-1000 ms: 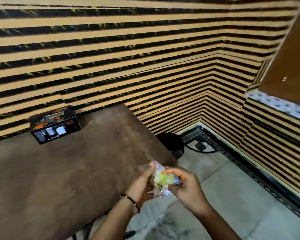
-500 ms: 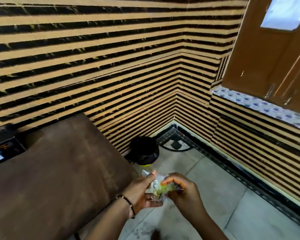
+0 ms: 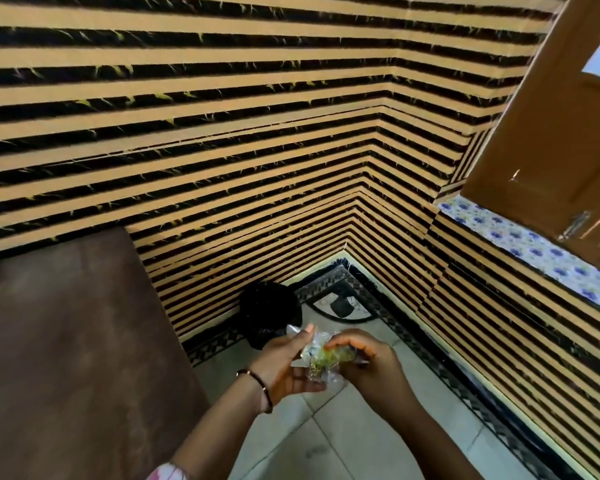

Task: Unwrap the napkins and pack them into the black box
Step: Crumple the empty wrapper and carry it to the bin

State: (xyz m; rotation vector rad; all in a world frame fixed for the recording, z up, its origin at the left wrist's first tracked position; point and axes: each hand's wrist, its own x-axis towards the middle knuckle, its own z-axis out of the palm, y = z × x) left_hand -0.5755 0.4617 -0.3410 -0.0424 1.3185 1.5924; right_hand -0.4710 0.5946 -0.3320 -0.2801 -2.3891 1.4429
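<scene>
A crumpled clear plastic wrapper (image 3: 321,358) with yellow-green print is held between both hands, above the floor to the right of the brown table (image 3: 66,341). My left hand (image 3: 284,365) grips its left side, thumb up against the plastic. My right hand (image 3: 364,362) pinches its right side with curled fingers. No napkin shows apart from the wrapper. The black box is out of view.
A black bin (image 3: 269,311) stands on the floor in the wall corner, just beyond my hands. Striped walls enclose the corner. A tiled sill (image 3: 520,240) and a wooden window frame (image 3: 548,133) are at the right. Light floor tiles (image 3: 361,441) lie below.
The view has swung to the right, so the black box on the table has left the frame and the bin has come nearer. Both hands keep hold of the wrapper.
</scene>
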